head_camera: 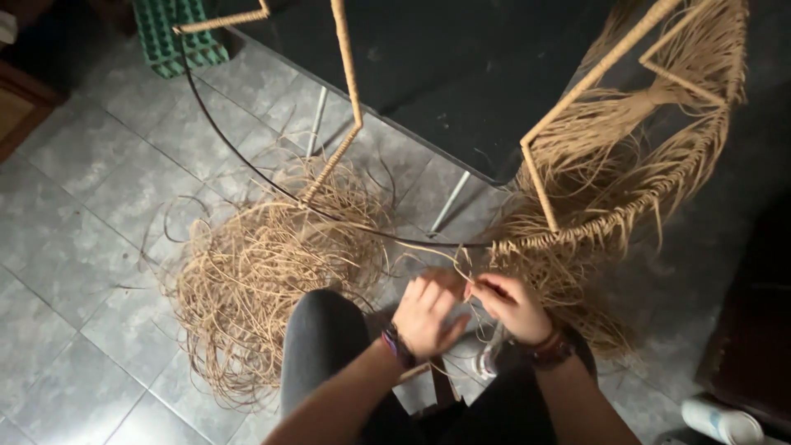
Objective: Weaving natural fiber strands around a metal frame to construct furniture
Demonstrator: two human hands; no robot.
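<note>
My left hand (427, 313) and my right hand (512, 305) meet just below a dark metal frame hoop (247, 169), both pinching thin tan wicker strands (461, 268) near the hoop's lower rim. The frame's uprights (350, 91) are wrapped in tan cord, and on the right side a woven section with hanging strands (626, 165) covers the frame. A big loose tangle of wicker strands (255, 280) lies on the floor to the left of my hands. My knee in dark trousers (325, 338) is beneath my left arm.
Grey floor tiles (91, 222) surround the pile. A dark table top (461, 74) on pale legs stands behind the frame. A green egg tray (177, 37) lies at the top left, and a white cylinder (721, 420) at the bottom right.
</note>
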